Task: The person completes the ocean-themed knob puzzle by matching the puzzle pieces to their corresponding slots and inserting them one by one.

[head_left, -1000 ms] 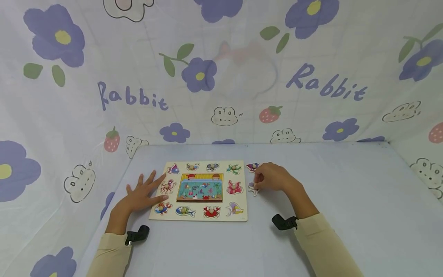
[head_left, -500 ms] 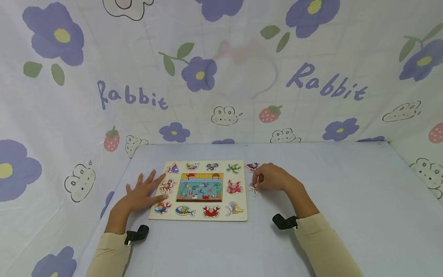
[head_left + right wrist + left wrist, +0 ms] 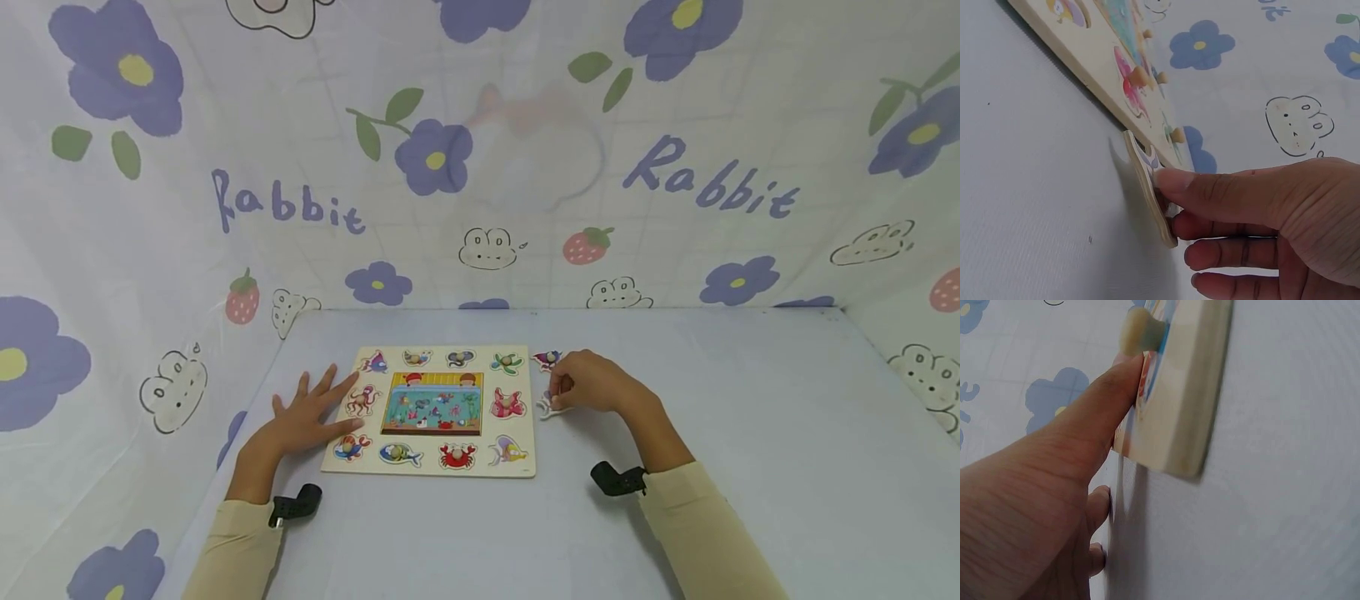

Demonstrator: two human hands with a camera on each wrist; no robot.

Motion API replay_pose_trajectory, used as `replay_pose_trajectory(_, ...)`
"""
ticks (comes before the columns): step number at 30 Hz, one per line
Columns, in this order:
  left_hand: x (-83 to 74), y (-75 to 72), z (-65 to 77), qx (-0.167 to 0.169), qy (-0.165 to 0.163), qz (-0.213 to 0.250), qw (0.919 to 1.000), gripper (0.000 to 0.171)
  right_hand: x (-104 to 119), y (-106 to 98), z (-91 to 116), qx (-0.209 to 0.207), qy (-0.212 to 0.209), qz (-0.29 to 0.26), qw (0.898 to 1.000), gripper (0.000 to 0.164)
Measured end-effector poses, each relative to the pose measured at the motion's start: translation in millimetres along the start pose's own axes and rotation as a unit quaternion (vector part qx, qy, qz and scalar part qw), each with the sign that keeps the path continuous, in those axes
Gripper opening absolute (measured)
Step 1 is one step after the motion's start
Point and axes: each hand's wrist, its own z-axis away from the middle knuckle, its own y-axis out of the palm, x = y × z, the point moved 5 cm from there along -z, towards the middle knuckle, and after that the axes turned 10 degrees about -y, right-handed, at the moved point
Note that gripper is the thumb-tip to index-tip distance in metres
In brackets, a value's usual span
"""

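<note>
A wooden peg puzzle board [image 3: 435, 473] with sea-animal pieces lies on the table. My left hand [image 3: 303, 423] rests spread at its left edge, the thumb on the board near a knob [image 3: 1138, 331] and the other fingers beyond the edge. Just right of the board, my right hand [image 3: 596, 383] pinches a small wooden puzzle piece [image 3: 1149, 187] between thumb and fingers. White and pale purple show on this piece, close over the table; the fingers hide most of its face. A purple fish piece [image 3: 547, 359] with a knob lies beside the board's upper right corner, partly behind the right hand.
On the board, a crab piece [image 3: 457, 456] and a starfish piece [image 3: 508, 403] sit in place. The lower right fish spot [image 3: 508, 452] shows no knob. A flower-printed cloth [image 3: 525, 183] hangs behind the white table [image 3: 712, 400].
The piece in my right hand has turned, its forked end swinging from pointing down to pointing left toward the board. My left hand and the board stay put.
</note>
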Motion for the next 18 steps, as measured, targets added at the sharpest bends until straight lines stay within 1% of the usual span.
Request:
replay_pose_trajectory(5,0.7,0.4,-0.9,0.0,-0.001,-0.001,1.0,0.093,7,-2,0,0.0,0.001,-0.004,1.0,0.013)
replay_pose_trajectory(13,2.9,1.7,-1.4,-0.002,0.003,-0.004,1.0,0.092,24,-1,-2,0.005,-0.022,0.003,1.0,0.014)
replay_pose_trajectory(18,3.3,1.8,-1.6,-0.004,0.004,-0.004,1.0,0.092,37,3,-4,0.014,-0.029,0.006,0.999,0.016)
